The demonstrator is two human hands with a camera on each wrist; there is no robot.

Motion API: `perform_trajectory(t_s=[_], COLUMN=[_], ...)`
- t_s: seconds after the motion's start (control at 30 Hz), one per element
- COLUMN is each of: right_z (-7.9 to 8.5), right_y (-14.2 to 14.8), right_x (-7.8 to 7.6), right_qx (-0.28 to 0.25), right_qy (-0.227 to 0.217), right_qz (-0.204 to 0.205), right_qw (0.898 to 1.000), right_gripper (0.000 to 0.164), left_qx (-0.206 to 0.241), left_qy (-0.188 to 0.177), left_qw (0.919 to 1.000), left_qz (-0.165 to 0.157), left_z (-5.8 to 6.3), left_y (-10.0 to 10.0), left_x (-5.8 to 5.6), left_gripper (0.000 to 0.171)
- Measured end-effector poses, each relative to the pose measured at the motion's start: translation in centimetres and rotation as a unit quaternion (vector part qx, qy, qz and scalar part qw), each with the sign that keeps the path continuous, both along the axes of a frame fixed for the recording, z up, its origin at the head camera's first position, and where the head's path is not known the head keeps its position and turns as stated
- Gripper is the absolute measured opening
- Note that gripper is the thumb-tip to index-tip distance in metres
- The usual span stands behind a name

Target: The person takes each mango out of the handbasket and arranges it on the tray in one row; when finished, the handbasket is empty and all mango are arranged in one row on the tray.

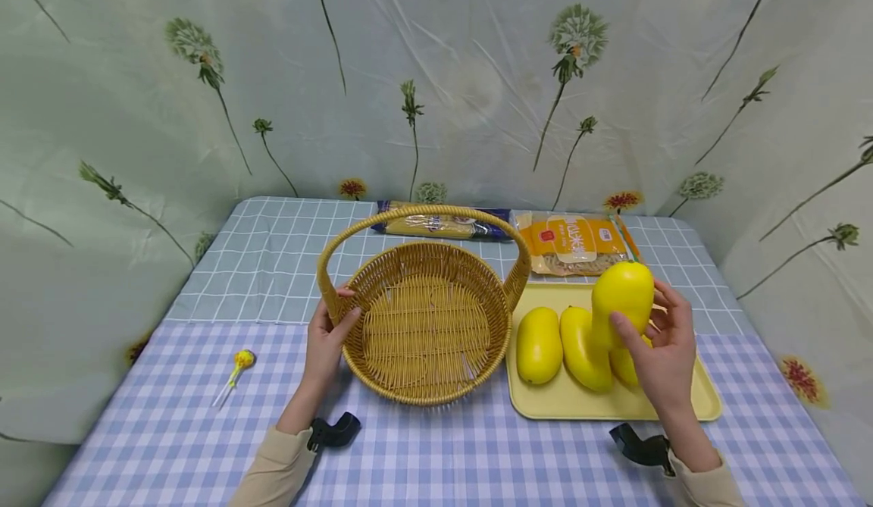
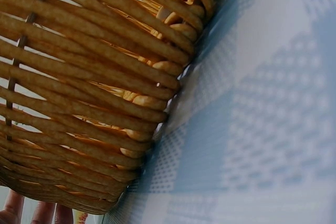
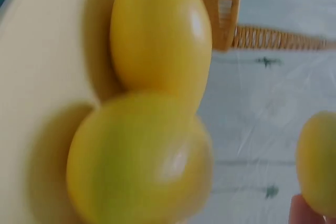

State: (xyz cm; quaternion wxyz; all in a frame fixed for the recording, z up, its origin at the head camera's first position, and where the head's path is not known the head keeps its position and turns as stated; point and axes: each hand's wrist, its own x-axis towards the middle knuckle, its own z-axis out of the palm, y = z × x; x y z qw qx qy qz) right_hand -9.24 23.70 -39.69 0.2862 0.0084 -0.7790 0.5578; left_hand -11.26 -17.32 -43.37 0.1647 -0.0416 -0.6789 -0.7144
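Note:
My left hand [image 1: 326,340] grips the left side of a round wicker basket [image 1: 426,325] near the foot of its arched handle, thumb over the rim. Seen from the left wrist, the woven wall [image 2: 89,82] fills much of the view, with fingertips [image 2: 44,213] beyond it. A yellow mango [image 1: 624,295] is raised in my right hand [image 1: 664,352], pinched between thumb and fingers. Under it, more mangoes [image 1: 539,345] lie on a pale yellow tray [image 1: 546,407]; the one below the hand is partly hidden. In the right wrist view, the held mango [image 3: 317,163] appears at the right edge.
Behind the basket lies a pack of spaghetti [image 1: 436,224], partly crossed by the handle. An orange food bag [image 1: 576,240] sits behind the tray. A lollipop [image 1: 243,358] lies on the checked cloth at the left. Fabric with a dandelion print [image 1: 470,98] hangs behind the table.

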Motion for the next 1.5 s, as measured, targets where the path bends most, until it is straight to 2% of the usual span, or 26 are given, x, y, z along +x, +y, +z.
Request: perform_trajectory(t_s=[0.1,0.2,0.23,0.33,0.43,0.73,0.8,0.97,1.03,1.1,1.13,1.2,1.33,1.5], right_z=[-1.1,-3.3,-3.5,-3.1,-1.5,-3.9,-5.0,-7.5,-7.8,-7.7,-7.3,-6.4,-4.1,-3.1], right_y=[1.8,4.4,4.8,5.4,5.1,9.4,10.7,13.3,13.7,13.6,13.4,12.7,11.0,10.2], right_x=[-0.5,-1.4,-1.5,-1.3,-0.8,-2.0,-2.5,-3.5,-3.5,-3.4,-3.2,-2.7,-1.8,-1.3], right_qx=[0.004,0.018,0.018,0.026,0.015,0.041,0.051,0.080,0.093,0.108,0.108,0.129,0.129,0.131], right_qy=[-0.023,-0.025,-0.031,-0.051,-0.086,-0.124,-0.137,-0.190,-0.210,-0.229,-0.236,-0.257,-0.293,-0.319], right_qz=[-0.043,-0.076,-0.087,-0.120,-0.143,-0.147,-0.146,-0.155,-0.157,-0.153,-0.145,-0.142,-0.126,-0.123], right_qw=[0.999,0.997,0.996,0.991,0.986,0.980,0.978,0.966,0.961,0.955,0.955,0.947,0.939,0.931], right_gripper=[0.063,0.062,0.062,0.060,0.059,0.058,0.060,0.065,0.067,0.068,0.069,0.071,0.073,0.073], left_qx=[-0.001,-0.001,-0.001,0.000,0.001,0.001,0.001,0.002,0.003,0.003,0.003,0.003,0.003,0.005], left_qy=[0.002,0.001,0.001,0.001,0.005,0.002,-0.001,-0.004,-0.001,0.002,0.004,0.005,0.007,0.006], left_qw=[1.0000,1.0000,1.0000,1.0000,1.0000,1.0000,1.0000,1.0000,1.0000,1.0000,1.0000,1.0000,1.0000,1.0000], left_qz=[-0.001,-0.001,-0.001,-0.001,-0.002,-0.001,0.000,0.001,0.000,-0.001,-0.001,-0.001,-0.003,-0.005], left_z=[0.0,0.0,0.0,0.0,-0.1,-0.1,-0.1,-0.1,-0.1,-0.1,-0.1,-0.1,-0.1,-0.1], left_y=[0.0,0.0,0.0,0.0,0.0,0.0,0.0,0.0,0.0,0.0,0.0,0.0,0.0,0.0], left_x=[0.0,0.0,0.0,0.0,0.0,0.0,0.0,0.0,0.0,0.0,0.0,0.0,0.0,0.0], left_gripper=[0.028,0.028,0.028,0.028,0.028,0.028,0.028,0.028,0.028,0.028,0.027,0.028,0.028,0.028])
